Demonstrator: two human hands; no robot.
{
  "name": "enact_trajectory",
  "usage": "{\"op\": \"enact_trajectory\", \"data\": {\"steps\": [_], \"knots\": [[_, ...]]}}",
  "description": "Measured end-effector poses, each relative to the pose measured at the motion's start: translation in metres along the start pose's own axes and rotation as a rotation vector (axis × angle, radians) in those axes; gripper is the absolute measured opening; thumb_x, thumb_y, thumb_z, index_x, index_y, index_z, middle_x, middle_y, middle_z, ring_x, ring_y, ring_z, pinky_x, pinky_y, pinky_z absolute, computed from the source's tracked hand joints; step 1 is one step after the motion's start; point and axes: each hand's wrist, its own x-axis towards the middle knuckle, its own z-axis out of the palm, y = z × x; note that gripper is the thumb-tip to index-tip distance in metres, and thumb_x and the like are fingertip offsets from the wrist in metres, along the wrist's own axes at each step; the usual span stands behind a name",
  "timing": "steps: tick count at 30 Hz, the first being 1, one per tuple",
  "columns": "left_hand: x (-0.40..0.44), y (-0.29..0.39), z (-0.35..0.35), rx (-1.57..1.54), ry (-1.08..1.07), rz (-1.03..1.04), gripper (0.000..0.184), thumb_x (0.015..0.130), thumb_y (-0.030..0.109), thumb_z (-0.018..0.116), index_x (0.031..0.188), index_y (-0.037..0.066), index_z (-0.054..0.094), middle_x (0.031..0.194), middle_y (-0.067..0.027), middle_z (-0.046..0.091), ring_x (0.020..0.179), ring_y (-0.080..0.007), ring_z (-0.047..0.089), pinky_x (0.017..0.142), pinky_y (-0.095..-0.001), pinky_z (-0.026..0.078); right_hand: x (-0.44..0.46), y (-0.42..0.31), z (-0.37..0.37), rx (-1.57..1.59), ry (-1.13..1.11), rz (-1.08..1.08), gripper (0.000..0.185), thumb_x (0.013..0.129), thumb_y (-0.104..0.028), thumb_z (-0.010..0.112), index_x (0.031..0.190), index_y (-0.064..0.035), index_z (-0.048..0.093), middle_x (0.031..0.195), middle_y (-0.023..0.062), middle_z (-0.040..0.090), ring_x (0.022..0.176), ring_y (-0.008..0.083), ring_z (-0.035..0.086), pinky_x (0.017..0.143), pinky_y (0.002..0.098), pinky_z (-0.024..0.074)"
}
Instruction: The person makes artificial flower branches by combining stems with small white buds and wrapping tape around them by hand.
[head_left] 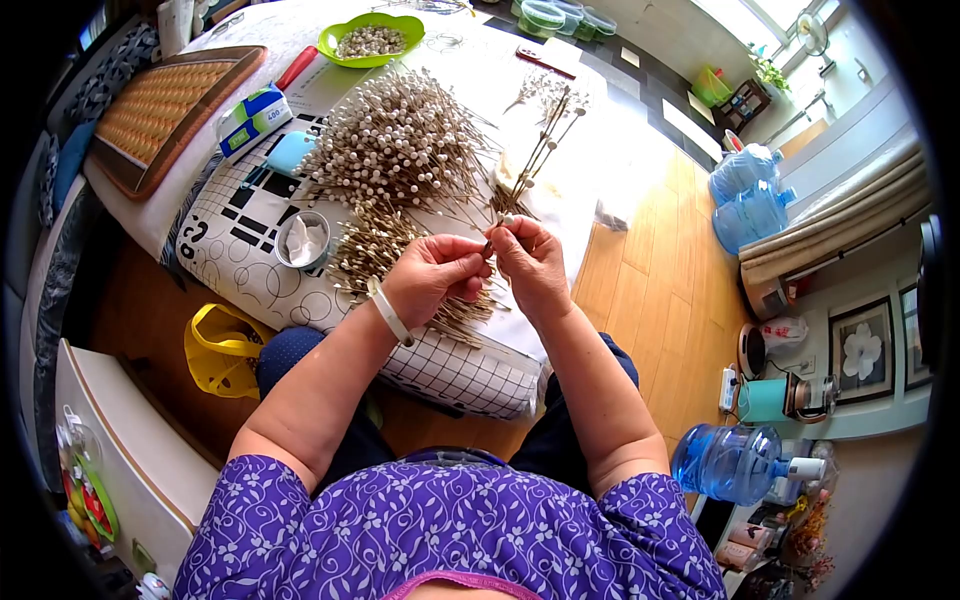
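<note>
The left hand and right hand meet above the near part of the table, toward its right edge. The grip of each is together, thumb against forefinger, clamped on a small dark piece that is mostly hidden by the fingers and too small to make out fully. A pale bracelet circles the left wrist.

Just beyond and to the left of the hands lies a large heap of white-tipped stems, fanned across the middle of the table. A smaller bundle of pale-tipped stems lies nearer, partly behind the left hand. A few dark-tipped stems spread beyond the right hand, near the right edge.

At the far edge stands a green bowl of small pale beads. A tissue packet and a light-blue item lie left of the heap, with a small cup holding white tissue nearer the person. A brown mat rests at the far left. On the floor, a yellow bag stands beside the left knee.
</note>
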Motion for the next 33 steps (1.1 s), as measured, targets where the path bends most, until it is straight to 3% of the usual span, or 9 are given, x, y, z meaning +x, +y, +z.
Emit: {"op": "enact_trajectory", "data": {"steps": [4, 6, 13, 26, 28, 29, 31, 32, 33], "knots": [[0.002, -0.003, 0.0, 0.046, 0.011, 0.061, 0.012, 0.085, 0.004, 0.054, 0.096, 0.002, 0.06, 0.075, -0.0061, 0.061, 0.06, -0.0087, 0.056, 0.055, -0.0202, 0.047, -0.001, 0.003, 0.0, 0.051, 0.008, 0.003, 0.009, 0.087, -0.012, 0.056, 0.084, -0.004, 0.058, 0.066, -0.0021, 0.054, 0.052, 0.0008, 0.039, 0.046, 0.0156, 0.0305], [0.003, -0.005, -0.002, 0.048, 0.011, 0.073, 0.013, 0.085, 0.005, 0.054, 0.097, 0.001, 0.059, 0.075, -0.0059, 0.061, 0.06, -0.0086, 0.056, 0.054, -0.02, 0.047, -0.001, 0.007, -0.001, 0.069, 0.024, 0.021, 0.006, 0.085, -0.008, 0.058, 0.085, -0.0013, 0.057, 0.076, 0.0014, 0.059, 0.068, 0.0065, 0.054, 0.061, 0.0195, 0.044], [0.004, -0.012, 0.014, 0.305, 0.126, 0.296, 0.012, 0.085, 0.004, 0.056, 0.095, -0.002, 0.059, 0.074, -0.0049, 0.062, 0.06, -0.0087, 0.058, 0.055, -0.02, 0.05, 0.0, 0.014, 0.002, -0.014, 0.132, -0.031, 0.007, 0.085, -0.009, 0.057, 0.084, -0.0023, 0.056, 0.077, 0.0011, 0.059, 0.067, 0.0058, 0.053, 0.06, 0.0191, 0.0437], [0.009, -0.011, 0.006, 0.38, 0.142, 0.297, 0.009, 0.085, 0.004, 0.055, 0.09, -0.002, 0.059, 0.072, -0.0048, 0.061, 0.06, -0.0083, 0.058, 0.055, -0.0198, 0.05, -0.001, 0.012, -0.001, 0.065, 0.07, 0.028, 0.01, 0.086, -0.013, 0.056, 0.088, -0.0032, 0.057, 0.071, -0.0025, 0.056, 0.059, 0.0016, 0.046, 0.051, 0.0158, 0.0376], [0.009, -0.01, 0.004, 0.36, 0.132, 0.277, 0.008, 0.084, 0.004, 0.056, 0.089, -0.002, 0.06, 0.073, -0.0049, 0.061, 0.06, -0.0083, 0.058, 0.055, -0.0198, 0.05, -0.004, 0.0, -0.003, 0.05, -0.009, 0.074, 0.017, 0.087, -0.015, 0.056, 0.098, -0.0029, 0.058, 0.07, -0.0051, 0.054, 0.058, -0.0003, 0.044, 0.05, 0.0147, 0.0357], [0.008, -0.009, 0.004, 0.361, 0.131, 0.277, 0.008, 0.084, 0.004, 0.056, 0.089, -0.002, 0.06, 0.073, -0.0049, 0.061, 0.06, -0.0083, 0.058, 0.055, -0.0198, 0.05, -0.008, -0.008, -0.003, 0.071, 0.009, 0.122, 0.029, 0.085, -0.011, 0.057, 0.111, 0.0006, 0.051, 0.079, -0.0001, 0.054, 0.059, 0.0029, 0.042, 0.051, 0.0157, 0.0343], [0.006, -0.007, 0.005, 0.352, 0.155, 0.243, 0.008, 0.084, 0.005, 0.056, 0.088, -0.001, 0.06, 0.072, -0.0047, 0.061, 0.061, -0.0084, 0.058, 0.055, -0.0198, 0.05, -0.013, -0.021, -0.011, -0.061, -0.062, 0.08, 0.048, 0.081, -0.007, 0.06, 0.124, -0.0001, 0.04, 0.095, 0.004, 0.052, 0.069, 0.0058, 0.046, 0.061, 0.0183, 0.0399], [0.005, -0.007, 0.005, 0.353, 0.151, 0.242, 0.008, 0.084, 0.005, 0.056, 0.088, -0.001, 0.06, 0.072, -0.0047, 0.061, 0.061, -0.0084, 0.058, 0.055, -0.0198, 0.05, -0.014, -0.02, -0.025, -0.017, -0.189, 0.097, 0.062, 0.078, -0.003, 0.062, 0.131, -0.0004, 0.031, 0.11, 0.009, 0.049, 0.081, 0.0109, 0.051, 0.074, 0.0232, 0.0443], [0.005, -0.008, 0.004, 0.334, 0.14, 0.234, 0.008, 0.084, 0.005, 0.056, 0.087, -0.001, 0.06, 0.072, -0.0047, 0.061, 0.062, -0.0086, 0.058, 0.055, -0.0198, 0.05, -0.017, -0.02, -0.029, -0.017, -0.185, 0.095, 0.062, 0.078, -0.003, 0.062, 0.131, -0.0004, 0.031, 0.11, 0.009, 0.049, 0.081, 0.0109, 0.051, 0.074, 0.0232, 0.0443]]}}
